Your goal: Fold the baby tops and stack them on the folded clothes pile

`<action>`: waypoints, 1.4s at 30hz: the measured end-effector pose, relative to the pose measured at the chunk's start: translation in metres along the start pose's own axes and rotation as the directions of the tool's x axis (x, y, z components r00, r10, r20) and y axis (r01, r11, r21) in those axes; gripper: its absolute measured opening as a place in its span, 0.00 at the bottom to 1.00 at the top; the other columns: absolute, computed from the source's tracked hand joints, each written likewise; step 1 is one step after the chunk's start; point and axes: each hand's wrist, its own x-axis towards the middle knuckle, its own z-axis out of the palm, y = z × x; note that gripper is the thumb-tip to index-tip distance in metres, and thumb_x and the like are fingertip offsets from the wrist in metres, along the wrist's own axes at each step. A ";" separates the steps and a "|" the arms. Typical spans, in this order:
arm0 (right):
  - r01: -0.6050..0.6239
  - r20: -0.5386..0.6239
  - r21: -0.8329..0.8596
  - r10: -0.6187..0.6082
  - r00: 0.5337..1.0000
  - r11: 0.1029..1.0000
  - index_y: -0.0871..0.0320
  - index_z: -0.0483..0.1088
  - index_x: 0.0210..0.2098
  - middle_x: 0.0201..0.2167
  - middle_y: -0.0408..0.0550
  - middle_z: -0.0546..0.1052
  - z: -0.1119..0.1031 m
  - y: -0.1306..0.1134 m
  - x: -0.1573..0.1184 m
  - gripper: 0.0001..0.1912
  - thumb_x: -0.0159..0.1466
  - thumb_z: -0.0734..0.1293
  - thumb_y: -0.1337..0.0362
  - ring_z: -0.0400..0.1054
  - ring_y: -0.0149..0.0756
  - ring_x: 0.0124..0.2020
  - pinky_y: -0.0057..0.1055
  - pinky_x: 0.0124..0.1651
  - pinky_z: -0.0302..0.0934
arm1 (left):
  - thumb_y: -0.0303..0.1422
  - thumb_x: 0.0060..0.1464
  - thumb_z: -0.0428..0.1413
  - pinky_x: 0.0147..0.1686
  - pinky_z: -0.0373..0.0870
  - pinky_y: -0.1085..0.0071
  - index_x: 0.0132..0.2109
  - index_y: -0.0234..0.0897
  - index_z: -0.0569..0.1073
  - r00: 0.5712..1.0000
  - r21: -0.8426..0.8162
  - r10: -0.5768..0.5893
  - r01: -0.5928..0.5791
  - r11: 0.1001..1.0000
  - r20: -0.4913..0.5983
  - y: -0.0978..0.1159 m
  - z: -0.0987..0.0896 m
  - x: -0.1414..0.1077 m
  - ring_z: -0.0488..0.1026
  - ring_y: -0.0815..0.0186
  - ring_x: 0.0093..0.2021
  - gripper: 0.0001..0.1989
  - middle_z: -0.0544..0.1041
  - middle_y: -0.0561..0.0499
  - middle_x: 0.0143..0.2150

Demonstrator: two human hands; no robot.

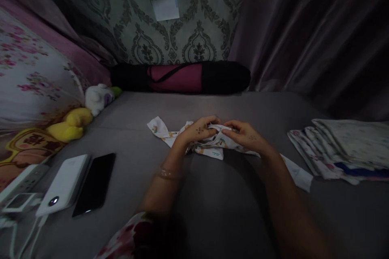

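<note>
A small white garment (212, 153) with a coloured print lies bunched on the grey surface in front of me. One sleeve-like end (158, 127) sticks out to the left. Another end (299, 175) reaches out to the right, partly behind my right forearm. My left hand (200, 128) is closed on the bunched cloth, thumb and fingers pinching a fold. Close beside it, my right hand (245, 134) pinches the same garment from the right. Some fingertips are hidden in the folds.
Folded cloths (349, 145) are stacked at the right. On the left lie a black phone (95, 184), a white power bank (63, 184) with cables, a power strip (22, 184) and plush toys (71, 123). A black and pink rolled bag (179, 77) lies along the wall.
</note>
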 end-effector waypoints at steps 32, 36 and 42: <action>-0.024 -0.229 -0.272 -0.040 0.973 0.962 0.57 0.75 0.38 0.28 0.45 0.78 -0.007 -0.018 -0.007 0.14 0.61 0.64 0.54 0.70 0.35 0.28 0.28 0.30 0.60 | 0.30 0.52 0.53 0.29 0.64 0.76 0.41 0.32 0.78 0.999 0.205 -0.046 0.049 0.978 -0.018 0.008 -0.017 -0.006 0.69 0.71 0.30 0.12 0.76 0.52 0.32; -0.153 -0.339 -0.242 0.064 0.939 0.958 0.59 0.76 0.36 0.22 0.45 0.75 -0.012 -0.009 -0.002 0.17 0.59 0.64 0.52 0.67 0.35 0.23 0.29 0.25 0.58 | 0.30 0.51 0.55 0.32 0.66 0.74 0.41 0.32 0.77 0.992 0.209 -0.073 0.093 0.974 -0.100 -0.005 -0.034 -0.012 0.71 0.69 0.32 0.11 0.77 0.49 0.34; -0.197 -0.377 -0.179 0.117 0.919 0.964 0.58 0.75 0.34 0.23 0.46 0.75 -0.011 0.006 0.005 0.18 0.57 0.64 0.50 0.67 0.37 0.23 0.30 0.24 0.57 | 0.41 0.49 0.61 0.30 0.64 0.73 0.43 0.32 0.75 0.980 0.118 -0.177 0.188 0.975 -0.094 -0.008 -0.048 -0.022 0.70 0.68 0.31 0.18 0.76 0.49 0.31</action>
